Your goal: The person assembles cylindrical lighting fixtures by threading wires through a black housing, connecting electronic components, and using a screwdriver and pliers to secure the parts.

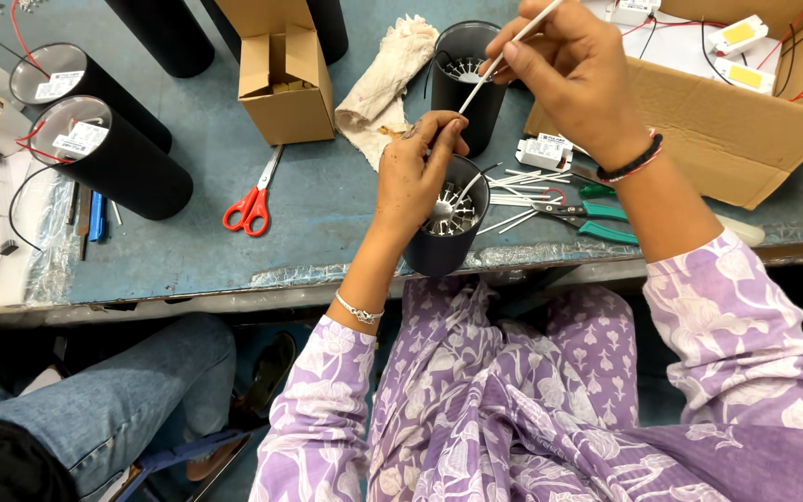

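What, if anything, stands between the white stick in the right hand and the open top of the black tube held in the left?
Nothing visible does. The right hand holds the stick; its lower end already reaches the finned insert in the tube. The left hand grips the rim beside it, not across the path.

Light-assembly workshop: bench w/ black lamp housings, LED drivers, scissors, cardboard boxes.

Scissors lie left of the held cylinder, pliers right.
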